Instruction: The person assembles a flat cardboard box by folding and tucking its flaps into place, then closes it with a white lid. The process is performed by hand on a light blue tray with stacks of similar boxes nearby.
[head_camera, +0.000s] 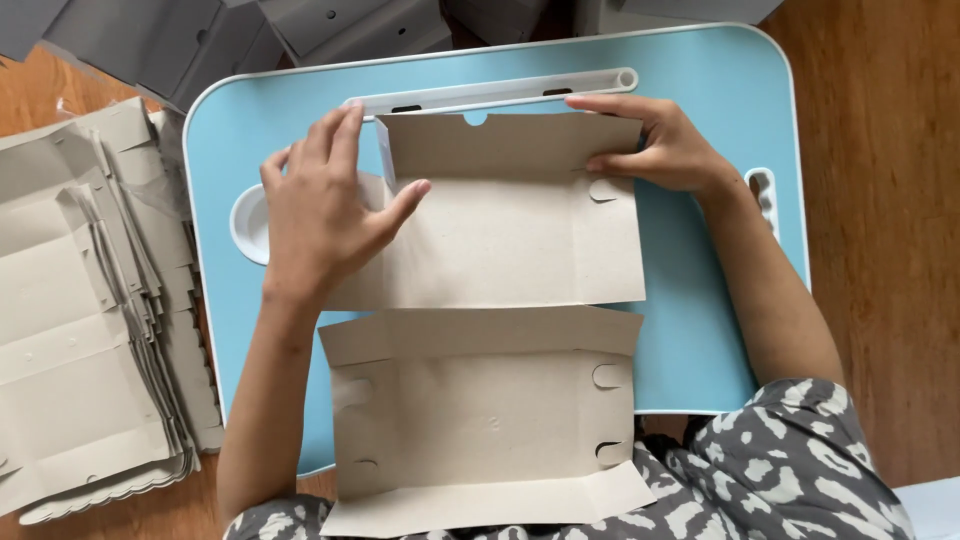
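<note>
Cardboard box blank (500, 300) lies flat on the blue worktop (720, 250); only its far flap stands folded up, the left hand (325, 210) pressing down, the right hand's (655, 145) grip pinching that flap.

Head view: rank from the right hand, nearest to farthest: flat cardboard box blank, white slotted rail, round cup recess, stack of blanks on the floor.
From the right hand:
1. Flat cardboard box blank: under its fingers, touching.
2. White slotted rail: just beyond the fingertips, along the tray's far edge.
3. Round cup recess: across the tray, past the left hand.
4. Stack of blanks: off the tray, far left.
</note>
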